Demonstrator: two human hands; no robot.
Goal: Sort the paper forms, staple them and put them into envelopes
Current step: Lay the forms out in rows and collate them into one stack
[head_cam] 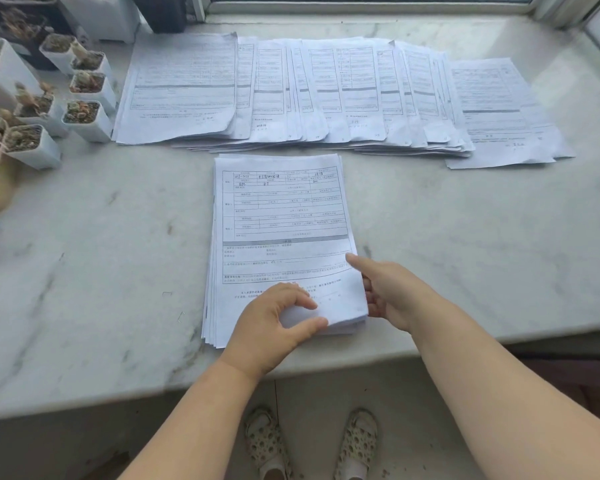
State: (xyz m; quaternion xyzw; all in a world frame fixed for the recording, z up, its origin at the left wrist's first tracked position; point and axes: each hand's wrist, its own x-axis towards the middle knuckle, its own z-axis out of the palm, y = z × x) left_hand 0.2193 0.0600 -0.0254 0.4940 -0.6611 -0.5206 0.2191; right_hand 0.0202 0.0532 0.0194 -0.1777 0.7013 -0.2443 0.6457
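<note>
Behind the form stack (281, 237), spread forms (326, 95), plant pots (49, 109) left, hands gripping stack's corner.

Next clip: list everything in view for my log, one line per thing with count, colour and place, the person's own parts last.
stack of forms: one, white with black print, near middle of the ledge
spread forms: many overlapping sheets, white, in a row along the far side
marble ledge: one, pale grey-white, under everything
small plant pots: several, white, far left
loose staples: at least two, metal, left of the stack
window frame: one, pale, along the top
shoes: two, pale with spots, on the floor below
left hand: fingers curled on the stack's near corner
right hand: at the stack's right edge, forefinger on top
</note>
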